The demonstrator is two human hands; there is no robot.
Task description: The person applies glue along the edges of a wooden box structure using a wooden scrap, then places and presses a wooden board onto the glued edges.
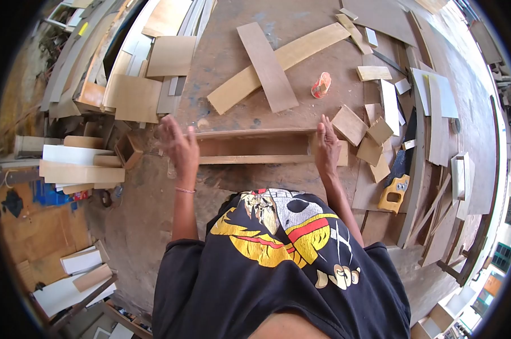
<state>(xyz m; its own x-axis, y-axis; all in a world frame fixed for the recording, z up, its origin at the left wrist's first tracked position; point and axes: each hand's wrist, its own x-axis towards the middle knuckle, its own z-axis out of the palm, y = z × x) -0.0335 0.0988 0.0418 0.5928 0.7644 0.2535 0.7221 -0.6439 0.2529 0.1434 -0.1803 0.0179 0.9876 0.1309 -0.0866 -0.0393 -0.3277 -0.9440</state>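
A long, narrow wooden box frame (pixel 255 160) lies on the worktable in front of me, its inside showing. My left hand (pixel 180 148) is at its left end, fingers stretched out and thumb apart, slightly blurred by motion. At the opposite end, my right hand (pixel 327 148) is held upright with its fingers straight, the palm turned towards the box. I cannot tell how firmly either palm touches the wood. Beyond the box, a brown board (pixel 267 68) lies crosswise over a lighter plank (pixel 301 48). A red-and-white container (pixel 321 85) stands to their right.
Small wood blocks (pixel 350 125) are scattered near my right hand. Further right lies a handsaw with a yellow handle (pixel 393 195). Stacked panels (pixel 137 99) fill the left side, with a small open wooden box (pixel 129 150) below them. Long boards (pixel 436 118) lie along the right.
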